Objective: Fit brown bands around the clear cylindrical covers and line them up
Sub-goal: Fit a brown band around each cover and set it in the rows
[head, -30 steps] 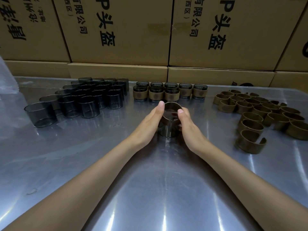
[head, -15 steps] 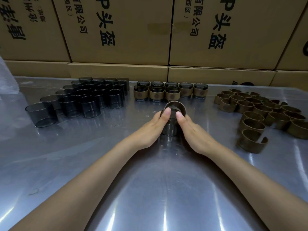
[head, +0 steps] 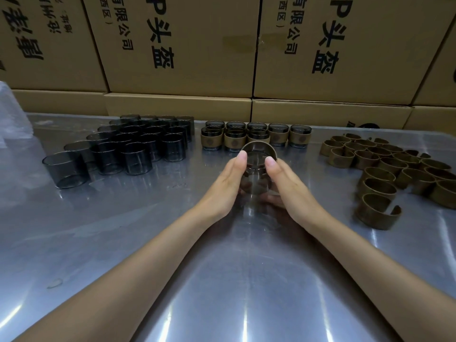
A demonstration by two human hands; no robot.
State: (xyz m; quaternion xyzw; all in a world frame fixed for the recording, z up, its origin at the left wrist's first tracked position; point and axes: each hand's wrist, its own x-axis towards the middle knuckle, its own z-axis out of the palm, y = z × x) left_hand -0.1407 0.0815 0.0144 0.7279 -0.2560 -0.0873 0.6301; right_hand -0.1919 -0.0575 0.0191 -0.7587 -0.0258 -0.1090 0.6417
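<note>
While sitting at bench [head: 222, 280] centre, clear cover [head: 256, 178] w/ brown band [head: 259, 145] at its rim: looking light, thin, slick, prob. crackable. Both left hand [head: 223, 186] & right hand [head: 288, 188] cupping sides, thumbs pressing band; gripping low, gently.

The brown band [head: 258, 148] rose from low around the clear cover [head: 255, 180] to its top rim, just beyond the thumb tips. The left hand [head: 228, 186] and right hand [head: 287, 187] drew closer together, their fingers cupping the cover's sides.
</note>
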